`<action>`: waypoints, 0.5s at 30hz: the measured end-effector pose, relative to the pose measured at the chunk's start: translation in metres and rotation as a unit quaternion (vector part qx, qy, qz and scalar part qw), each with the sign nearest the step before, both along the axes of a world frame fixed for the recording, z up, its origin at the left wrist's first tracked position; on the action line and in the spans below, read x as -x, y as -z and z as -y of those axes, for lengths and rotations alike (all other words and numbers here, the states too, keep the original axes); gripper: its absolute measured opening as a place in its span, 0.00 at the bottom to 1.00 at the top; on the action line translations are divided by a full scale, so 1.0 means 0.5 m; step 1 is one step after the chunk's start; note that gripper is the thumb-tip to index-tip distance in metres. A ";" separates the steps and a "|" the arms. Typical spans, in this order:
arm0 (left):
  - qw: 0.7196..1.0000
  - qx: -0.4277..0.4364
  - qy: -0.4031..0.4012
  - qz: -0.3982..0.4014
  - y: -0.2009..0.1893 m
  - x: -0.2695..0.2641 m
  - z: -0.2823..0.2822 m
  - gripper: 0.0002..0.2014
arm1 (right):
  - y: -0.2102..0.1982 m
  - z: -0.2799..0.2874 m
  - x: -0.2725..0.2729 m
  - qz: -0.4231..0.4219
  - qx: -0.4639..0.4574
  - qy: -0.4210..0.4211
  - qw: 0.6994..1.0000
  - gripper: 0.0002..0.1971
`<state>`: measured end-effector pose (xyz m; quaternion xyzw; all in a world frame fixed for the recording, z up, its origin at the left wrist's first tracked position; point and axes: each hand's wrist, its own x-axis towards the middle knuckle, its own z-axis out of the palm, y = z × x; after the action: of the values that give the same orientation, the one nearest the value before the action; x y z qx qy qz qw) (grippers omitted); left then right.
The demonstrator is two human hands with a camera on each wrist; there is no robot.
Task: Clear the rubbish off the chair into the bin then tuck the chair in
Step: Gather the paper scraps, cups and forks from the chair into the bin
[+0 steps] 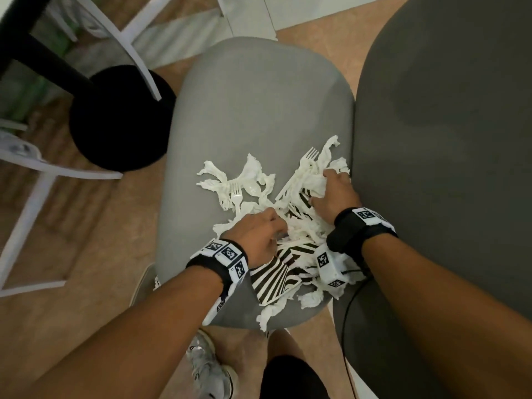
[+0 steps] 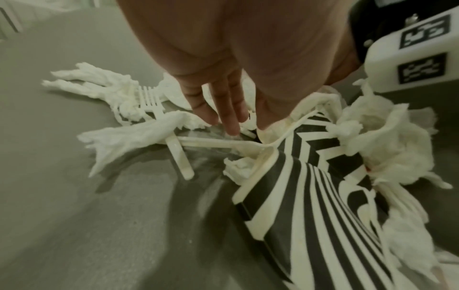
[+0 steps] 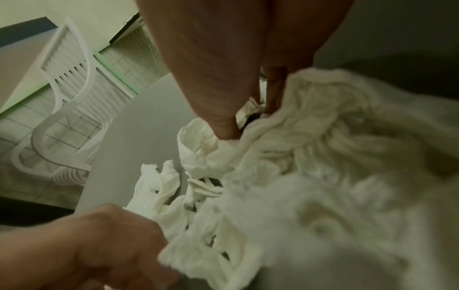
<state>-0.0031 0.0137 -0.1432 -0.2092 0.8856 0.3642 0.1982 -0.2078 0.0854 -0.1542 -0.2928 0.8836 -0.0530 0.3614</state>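
Both hands work the rubbish on the grey chair: left hand with straight fingers touching cutlery at 6 o'clock, right hand gripping crumpled napkins at 3 o'clock.

Head view looks down; both wrist views closely share the rubbish.

The room is dim and evenly lit, with a greenish cast in both wrist views. Soft shadows fall on the chair seat under the left hand. The right wrist view is badly blurred near the crumpled tissue. Straight lines bow at the head view's edges.
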 end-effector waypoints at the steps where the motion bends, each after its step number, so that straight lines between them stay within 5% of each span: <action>1: 1.000 0.002 0.007 0.002 -0.003 -0.001 -0.007 0.16 | -0.003 0.003 -0.005 0.005 0.013 0.014 1.000 0.37; 4: 1.000 0.015 0.000 0.016 0.005 0.000 -0.038 0.19 | -0.013 0.010 -0.018 0.019 0.057 0.038 0.997 0.37; 10: 0.998 0.048 -0.026 -0.005 0.020 -0.009 -0.063 0.06 | -0.034 0.019 -0.039 0.006 0.108 0.014 0.994 0.28; 15: 0.986 -0.018 -0.162 -0.018 -0.030 -0.040 -0.027 0.04 | -0.067 0.018 -0.063 -0.017 0.160 0.009 0.987 0.27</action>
<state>0.0168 0.0274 -0.1283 -0.3397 0.8367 0.4113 0.1239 -0.1762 0.0763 -0.1208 -0.3397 0.8725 -0.1917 0.2943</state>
